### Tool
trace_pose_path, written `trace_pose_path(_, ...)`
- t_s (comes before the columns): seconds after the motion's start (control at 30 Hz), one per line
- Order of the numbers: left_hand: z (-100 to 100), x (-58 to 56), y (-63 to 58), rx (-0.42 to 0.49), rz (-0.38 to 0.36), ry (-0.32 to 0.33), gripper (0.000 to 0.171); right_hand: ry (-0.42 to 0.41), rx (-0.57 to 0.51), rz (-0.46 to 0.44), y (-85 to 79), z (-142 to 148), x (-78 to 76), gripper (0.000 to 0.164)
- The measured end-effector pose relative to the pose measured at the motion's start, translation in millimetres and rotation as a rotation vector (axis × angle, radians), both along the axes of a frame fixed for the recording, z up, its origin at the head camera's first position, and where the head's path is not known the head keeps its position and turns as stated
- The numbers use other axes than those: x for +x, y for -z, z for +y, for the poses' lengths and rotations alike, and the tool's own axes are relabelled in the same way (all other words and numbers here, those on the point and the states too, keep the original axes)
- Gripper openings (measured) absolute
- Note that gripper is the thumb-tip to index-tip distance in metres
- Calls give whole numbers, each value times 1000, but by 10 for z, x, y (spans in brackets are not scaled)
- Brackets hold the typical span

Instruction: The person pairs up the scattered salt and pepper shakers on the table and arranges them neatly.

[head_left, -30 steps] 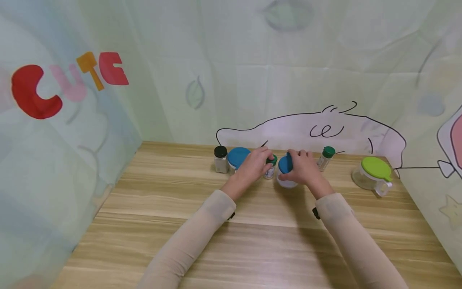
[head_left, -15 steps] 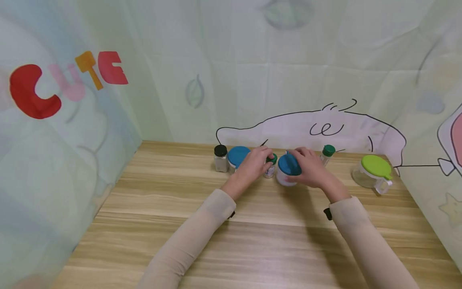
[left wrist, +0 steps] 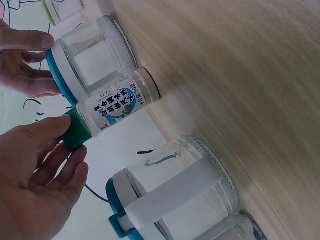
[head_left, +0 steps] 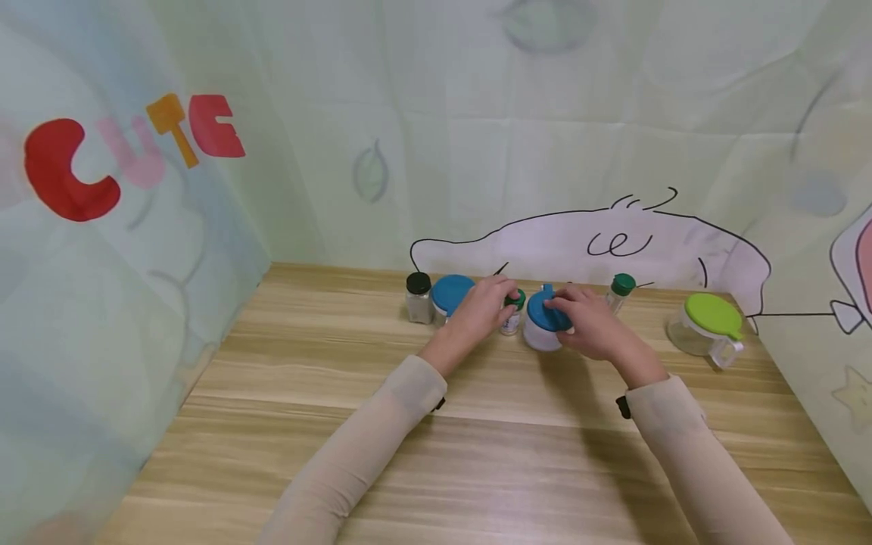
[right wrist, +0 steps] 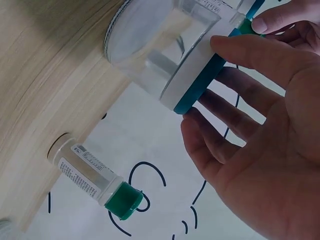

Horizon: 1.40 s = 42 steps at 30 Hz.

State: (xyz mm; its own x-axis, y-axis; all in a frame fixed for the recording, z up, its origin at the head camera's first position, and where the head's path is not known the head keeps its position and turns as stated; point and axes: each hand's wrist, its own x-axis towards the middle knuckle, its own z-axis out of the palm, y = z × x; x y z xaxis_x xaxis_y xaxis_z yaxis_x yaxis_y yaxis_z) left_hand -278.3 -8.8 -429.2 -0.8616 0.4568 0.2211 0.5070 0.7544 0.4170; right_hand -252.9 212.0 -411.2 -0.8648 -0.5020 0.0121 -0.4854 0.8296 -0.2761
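Note:
My left hand (head_left: 479, 309) pinches the green cap of a small clear seasoning bottle (left wrist: 116, 105). The bottle's base meets the wooden table, and its label faces the left wrist camera. Just right of it stands a clear jar (head_left: 542, 337) with a blue lid (head_left: 545, 310). My right hand (head_left: 591, 324) holds this lid at its rim, thumb on one side and fingertips across the top and far edge, as the right wrist view shows. A second blue-lidded jar (left wrist: 175, 190), with a white handle, stands left of the bottle, partly behind my left hand in the head view.
A black-capped bottle (head_left: 418, 300) stands at the row's left end. Another green-capped bottle (right wrist: 90, 172) is behind my right hand. Further right sits a clear jar with a green lid (head_left: 711, 314). A printed cloth backdrop (head_left: 463, 166) rises along the table's back edge.
My right hand has shifted slightly right around the blue lid, and the lid has turned so its tab points to the back. My left hand stays on the green cap.

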Motion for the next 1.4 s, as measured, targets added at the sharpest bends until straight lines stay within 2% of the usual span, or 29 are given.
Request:
trace_pose_path(0.37, -3, -12, -25, -8, -4, 0, 18, 1, 82, -5, -8, 0, 64, 62)
trace_pose_path(0.63, -4, 8, -26, 9, -14, -3, 19, 29, 140, 37, 14, -48, 97, 67)
trace_pose_path(1.0, 3, 24, -9, 6, -14, -7, 17, 51, 43, 76, 44, -33, 69, 64)
trace_pose_path(1.17, 23, 28, -9, -1, -21, -19, 19, 38, 38, 67, 49, -11, 63, 59)
trace_pose_path(1.4, 26, 29, -5, 0, -17, -27, 19, 69, 48, 68, 69, -33, 60, 59)
